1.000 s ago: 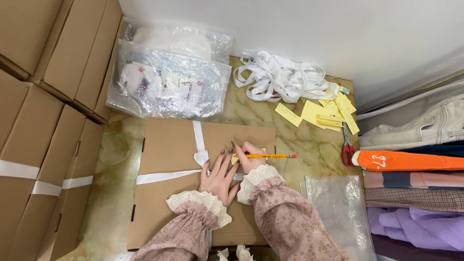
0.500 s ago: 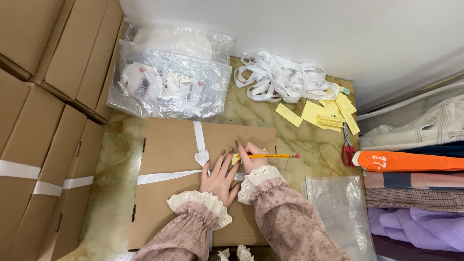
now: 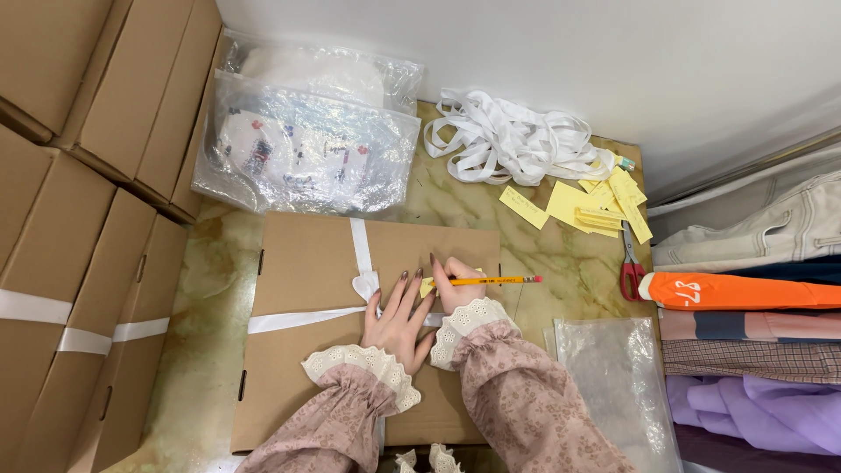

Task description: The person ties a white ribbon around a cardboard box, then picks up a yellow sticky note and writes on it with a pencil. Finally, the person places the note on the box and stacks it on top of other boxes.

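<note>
— What has changed for us since a second ago?
— Nothing: our right hand (image 3: 457, 293) stays clamped on the pencil (image 3: 491, 280), tip on the yellow slip (image 3: 427, 285); our left hand (image 3: 399, 320) lies spread flat just beside it, on the box (image 3: 307, 263). We judge the writing unfinished.

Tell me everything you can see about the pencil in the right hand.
The pencil is slim, with an orange-yellow body and a pink eraser end pointing right. It lies nearly level, held in the right hand, its tip hidden at a small yellow paper slip on the brown cardboard box. The left hand lies flat beside it.
</note>
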